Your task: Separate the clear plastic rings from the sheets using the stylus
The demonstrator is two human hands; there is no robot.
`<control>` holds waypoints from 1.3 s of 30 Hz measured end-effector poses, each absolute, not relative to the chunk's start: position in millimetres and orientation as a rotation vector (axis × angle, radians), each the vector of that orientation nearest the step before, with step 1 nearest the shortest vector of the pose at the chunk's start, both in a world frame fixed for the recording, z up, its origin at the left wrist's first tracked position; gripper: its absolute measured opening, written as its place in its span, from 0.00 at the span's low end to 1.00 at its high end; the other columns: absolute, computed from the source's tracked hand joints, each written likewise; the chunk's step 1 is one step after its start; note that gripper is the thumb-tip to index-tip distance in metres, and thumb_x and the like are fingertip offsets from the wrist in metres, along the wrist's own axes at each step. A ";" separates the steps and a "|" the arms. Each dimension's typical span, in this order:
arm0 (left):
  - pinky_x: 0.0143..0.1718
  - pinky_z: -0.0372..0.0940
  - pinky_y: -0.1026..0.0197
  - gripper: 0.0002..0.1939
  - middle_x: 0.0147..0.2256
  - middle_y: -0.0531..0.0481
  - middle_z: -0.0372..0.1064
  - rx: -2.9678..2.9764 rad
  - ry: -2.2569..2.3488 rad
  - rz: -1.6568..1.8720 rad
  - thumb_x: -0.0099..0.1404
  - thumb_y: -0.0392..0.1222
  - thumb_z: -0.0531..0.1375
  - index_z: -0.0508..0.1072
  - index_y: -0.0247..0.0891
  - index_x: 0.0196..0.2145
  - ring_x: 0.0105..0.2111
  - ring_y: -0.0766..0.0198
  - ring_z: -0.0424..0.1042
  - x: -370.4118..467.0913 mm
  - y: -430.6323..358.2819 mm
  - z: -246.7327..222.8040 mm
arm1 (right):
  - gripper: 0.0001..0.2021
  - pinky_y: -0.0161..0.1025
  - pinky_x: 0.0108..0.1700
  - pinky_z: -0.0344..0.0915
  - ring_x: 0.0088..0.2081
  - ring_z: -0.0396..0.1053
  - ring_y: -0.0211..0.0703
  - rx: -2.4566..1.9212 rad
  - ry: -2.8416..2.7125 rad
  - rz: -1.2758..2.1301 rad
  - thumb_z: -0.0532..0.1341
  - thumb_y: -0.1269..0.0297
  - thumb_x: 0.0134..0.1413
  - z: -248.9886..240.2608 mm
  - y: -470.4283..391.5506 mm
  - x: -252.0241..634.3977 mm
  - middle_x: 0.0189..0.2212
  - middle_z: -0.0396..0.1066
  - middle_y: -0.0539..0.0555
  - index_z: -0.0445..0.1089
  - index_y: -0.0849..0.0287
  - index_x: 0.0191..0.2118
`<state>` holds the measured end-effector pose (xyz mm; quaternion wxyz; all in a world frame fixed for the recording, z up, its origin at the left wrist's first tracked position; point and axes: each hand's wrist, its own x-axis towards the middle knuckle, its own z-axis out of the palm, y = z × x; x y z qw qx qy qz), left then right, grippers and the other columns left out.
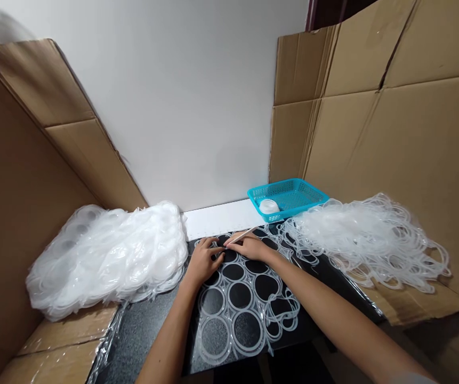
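A clear plastic sheet (232, 309) with rows of round cut-outs lies on the black tabletop, its rings showing pale against the dark surface. At its far part, my right hand (250, 247) grips a thin white pen-like stick (245, 234), tip pointing down at the sheet. Just left of it, my left hand (206, 260) rests on the sheet with fingers apart and nothing held. The two hands are close but leave a small gap. Loose, tangled ring strips (283, 314) lie over the sheet's right side.
A thick stack of translucent sheets (113, 256) stands on the left, on cardboard. To the right is a heap of stringy plastic scrap (365, 234). Behind, a blue basket (293, 200) holds a stack of white discs (269, 206). Cardboard walls (393, 133) flank both sides.
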<state>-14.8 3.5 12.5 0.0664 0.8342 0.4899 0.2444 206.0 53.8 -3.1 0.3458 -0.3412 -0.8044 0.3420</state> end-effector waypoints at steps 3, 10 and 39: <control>0.63 0.64 0.40 0.14 0.58 0.42 0.72 2.539 1.478 0.731 0.70 0.42 0.61 0.85 0.47 0.48 0.60 0.47 0.68 -13.5 2.6 13.8 | 0.10 0.45 0.58 0.71 0.50 0.79 0.47 -0.773 -2.145 0.805 0.62 0.64 0.68 -4.8 51.6 204.8 0.45 0.83 0.54 0.83 0.52 0.45; 0.63 0.66 0.42 0.14 0.56 0.43 0.73 2.529 1.458 0.767 0.70 0.41 0.60 0.85 0.46 0.47 0.59 0.48 0.69 -12.3 3.7 13.4 | 0.13 0.48 0.61 0.70 0.55 0.78 0.50 -0.762 -2.200 0.528 0.59 0.67 0.69 -10.2 50.0 199.9 0.51 0.81 0.58 0.82 0.56 0.49; 0.61 0.66 0.39 0.13 0.54 0.43 0.76 2.453 1.476 0.720 0.71 0.46 0.60 0.85 0.47 0.46 0.56 0.47 0.72 -18.7 21.3 10.1 | 0.12 0.40 0.55 0.72 0.51 0.80 0.47 -0.893 -2.077 0.818 0.62 0.66 0.66 3.7 51.9 222.7 0.47 0.83 0.52 0.84 0.50 0.46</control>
